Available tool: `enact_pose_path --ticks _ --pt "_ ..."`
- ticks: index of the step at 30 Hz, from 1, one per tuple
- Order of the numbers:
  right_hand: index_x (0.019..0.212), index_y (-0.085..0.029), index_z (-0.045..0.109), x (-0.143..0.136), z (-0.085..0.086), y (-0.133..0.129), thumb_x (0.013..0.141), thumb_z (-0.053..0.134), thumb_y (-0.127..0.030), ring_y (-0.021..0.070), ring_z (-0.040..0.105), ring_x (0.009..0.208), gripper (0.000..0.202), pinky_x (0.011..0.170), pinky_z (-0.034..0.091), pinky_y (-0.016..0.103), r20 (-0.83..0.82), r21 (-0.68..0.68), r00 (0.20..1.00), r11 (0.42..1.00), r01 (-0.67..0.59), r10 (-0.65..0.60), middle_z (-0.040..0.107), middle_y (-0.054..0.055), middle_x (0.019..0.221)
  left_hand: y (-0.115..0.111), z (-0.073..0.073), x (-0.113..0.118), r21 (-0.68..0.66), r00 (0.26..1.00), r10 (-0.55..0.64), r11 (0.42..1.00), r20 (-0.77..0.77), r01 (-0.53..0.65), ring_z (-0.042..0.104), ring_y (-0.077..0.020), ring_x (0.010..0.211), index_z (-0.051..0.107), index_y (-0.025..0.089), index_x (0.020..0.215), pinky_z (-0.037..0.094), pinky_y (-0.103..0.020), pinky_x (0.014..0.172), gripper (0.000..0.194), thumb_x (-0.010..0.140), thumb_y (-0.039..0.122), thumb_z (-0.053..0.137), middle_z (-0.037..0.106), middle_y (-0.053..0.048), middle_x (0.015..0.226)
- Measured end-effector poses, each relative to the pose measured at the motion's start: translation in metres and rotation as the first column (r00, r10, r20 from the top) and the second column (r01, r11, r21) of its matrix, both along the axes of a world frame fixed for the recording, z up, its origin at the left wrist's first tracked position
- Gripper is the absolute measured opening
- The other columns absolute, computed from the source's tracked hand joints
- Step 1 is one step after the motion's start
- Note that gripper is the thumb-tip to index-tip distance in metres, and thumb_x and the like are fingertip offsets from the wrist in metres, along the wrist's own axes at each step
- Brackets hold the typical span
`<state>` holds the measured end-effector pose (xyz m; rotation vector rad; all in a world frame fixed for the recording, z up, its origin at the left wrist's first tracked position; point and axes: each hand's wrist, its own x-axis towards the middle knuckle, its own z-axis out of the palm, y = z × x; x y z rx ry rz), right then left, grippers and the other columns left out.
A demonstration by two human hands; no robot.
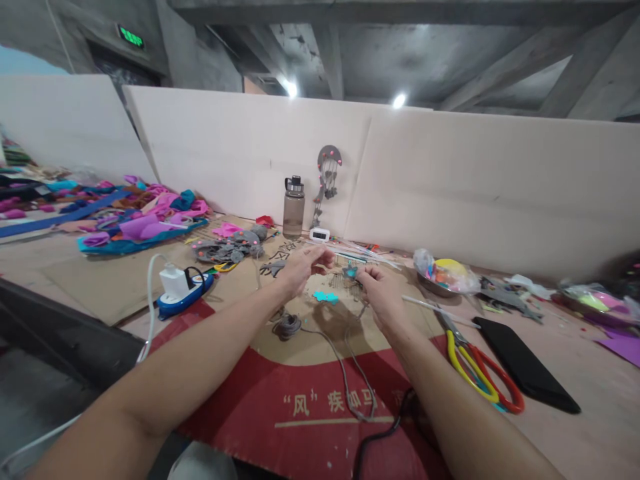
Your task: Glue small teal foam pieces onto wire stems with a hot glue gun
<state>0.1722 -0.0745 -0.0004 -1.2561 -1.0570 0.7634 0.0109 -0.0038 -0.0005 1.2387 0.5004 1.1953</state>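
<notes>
My right hand (381,293) pinches the edge of a small grey felt piece (349,272) with a teal spot, held just above the cardboard. To its left, my left hand (306,268) is raised with its fingers loosely bent and apart; I see nothing in them. Below the two hands lies a bright turquoise felt cutout (326,297) with a wavy edge. A small coil of grey cord (287,325) rests near my left wrist, and its strand loops toward the front and back up near my right hand.
Scissors with red and yellow handles (480,373) and a black phone (525,363) lie at right. A bottle (293,208) and a white digital clock (319,235) stand behind. A blue power strip (185,297), grey felt pieces (227,248) and colourful scraps (145,223) are at left.
</notes>
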Motion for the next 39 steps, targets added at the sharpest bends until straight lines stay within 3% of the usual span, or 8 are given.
enact_pose_path --ticks 4,9,16,25,39 --pt "0.068 -0.021 0.055 0.002 -0.003 0.002 0.063 0.064 -0.038 0.0079 0.027 0.046 0.021 0.046 0.02 0.024 0.081 0.008 0.997 1.0 -0.008 0.008 0.04 -0.008 0.053 -0.007 0.003 0.002 0.035 0.987 -0.06 0.997 -0.152 0.066 0.059 -0.012 0.07 0.071 0.011 0.086 0.042 -0.023 0.058 0.033 0.073 0.042 0.071 0.067 -0.007 0.083" --pt "0.069 -0.02 0.055 -0.002 0.001 -0.003 0.066 0.061 -0.038 0.0083 0.026 0.047 0.019 0.047 0.019 0.025 0.204 0.026 0.979 0.999 -0.022 0.016 0.036 -0.008 0.05 -0.014 0.001 0.006 0.132 0.946 -0.007 0.99 -0.324 0.052 0.052 -0.0091 0.061 0.072 0.012 0.089 0.039 -0.023 0.055 0.027 0.071 0.033 0.071 0.065 -0.003 0.076" --pt "0.065 -0.019 0.055 -0.009 0.009 -0.012 0.065 0.059 -0.038 0.0086 0.028 0.048 0.019 0.048 0.019 0.025 0.321 0.082 0.947 0.996 -0.025 -0.003 0.038 -0.007 0.049 -0.019 0.001 0.007 0.135 0.944 -0.022 0.988 -0.328 0.07 0.049 -0.0071 0.051 0.068 0.012 0.079 0.04 -0.023 0.052 0.018 0.07 0.027 0.069 0.061 0.0 0.066" --pt "0.069 -0.019 0.057 -0.009 0.005 -0.01 0.068 0.058 -0.038 0.009 0.03 0.049 0.02 0.048 0.022 0.025 0.366 0.084 0.93 0.996 -0.035 0.002 0.041 -0.006 0.051 -0.018 0.0 0.008 0.181 0.915 0.058 0.983 -0.399 0.017 0.049 -0.0069 0.05 0.067 0.012 0.077 0.038 -0.021 0.047 0.015 0.069 0.025 0.066 0.061 -0.001 0.065" --pt "0.069 -0.019 0.056 -0.009 -0.002 -0.008 0.07 0.058 -0.037 0.0096 0.03 0.051 0.018 0.049 0.022 0.025 0.413 0.097 0.911 0.995 -0.038 -0.005 0.039 -0.006 0.053 -0.018 -0.003 0.01 0.174 0.904 0.082 0.985 -0.42 -0.008 0.047 -0.0072 0.05 0.065 0.014 0.073 0.038 -0.019 0.043 0.011 0.067 0.025 0.065 0.058 0.001 0.062"
